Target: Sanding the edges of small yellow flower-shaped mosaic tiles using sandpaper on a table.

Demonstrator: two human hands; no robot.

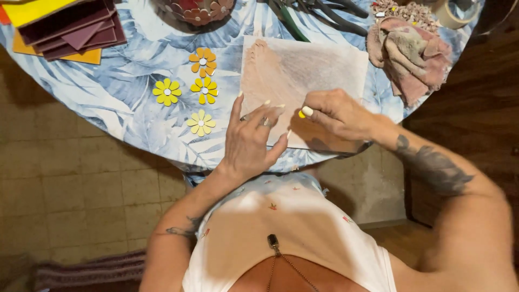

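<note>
Round worktop (130, 103), covered in a blue-and-white leaf-print cloth, seen from above. A pale square board (303, 75) lies near the worktop's near edge, right of centre, its surface dusted pinkish-brown.

Left hand (251, 143): fingers spread, palm down, fingertips resting on the board's near left corner. Nothing gripped; ring on one finger.

Right hand (335, 111): fingers drawn together, pinching a small yellow piece (301, 114) just above the board's near edge. Piece mostly hidden by the fingertips; shape cannot be told. The two hands sit close, nearly touching.

Left of the board, four flower-shaped pieces on the cloth: an orange flower (203, 61) farthest back, two bright yellow flowers (167, 92) below it, one pale yellow flower (200, 123) nearest the edge.

Far left corner: stack of dark red and yellow sheets (70, 27). Far edge: pliers-like tools (319, 16). Far right edge: crumpled pinkish rag (411, 54), with a heap of small chips (403, 11) behind it and a tape roll (451, 13) beside that.
</note>
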